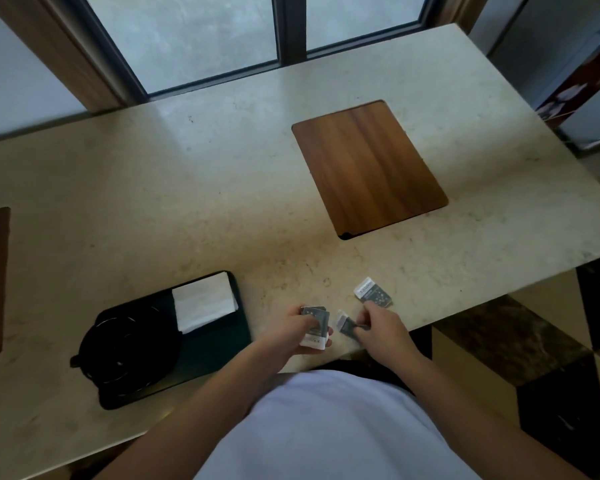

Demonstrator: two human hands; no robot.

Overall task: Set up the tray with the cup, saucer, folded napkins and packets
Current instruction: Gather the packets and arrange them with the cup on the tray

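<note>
Gathering for the tray (219, 348): left hand (297, 329) fingers grasping stacked packets (315, 323); right hand (381, 323) fingers pinching another packet (346, 325).

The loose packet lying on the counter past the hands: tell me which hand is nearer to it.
Right. The right hand, pinching a packet of its own, sits just below the loose packet. The left hand, gripping a stack of packets, is farther off to the left.
</note>
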